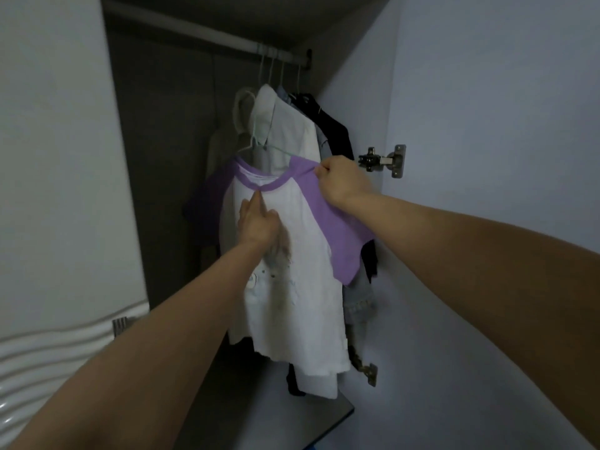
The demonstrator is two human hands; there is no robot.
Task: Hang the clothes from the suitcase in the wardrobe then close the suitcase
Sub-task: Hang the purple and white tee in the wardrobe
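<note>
Two hands are working on one garment: you are holding a white T-shirt [292,287] with purple sleeves up inside the wardrobe. Your right hand [344,181] is pinching the purple shoulder seam; your left hand [256,222] is pressing against the chest, a finger reaching to the collar, though whether it is gripping cloth cannot be told. A pale hanger [259,146] is showing just above the neckline, beyond both hands, apparently not yet on the rail [227,37]. The shirt is looking light, limp and prone to slipping off; the shoulders are the sound places to hold. Above your hands, several hung garments [292,125] are crowding the rail's right end. A door hinge [384,160] is projecting just right of your right hand, a likely snag.
</note>
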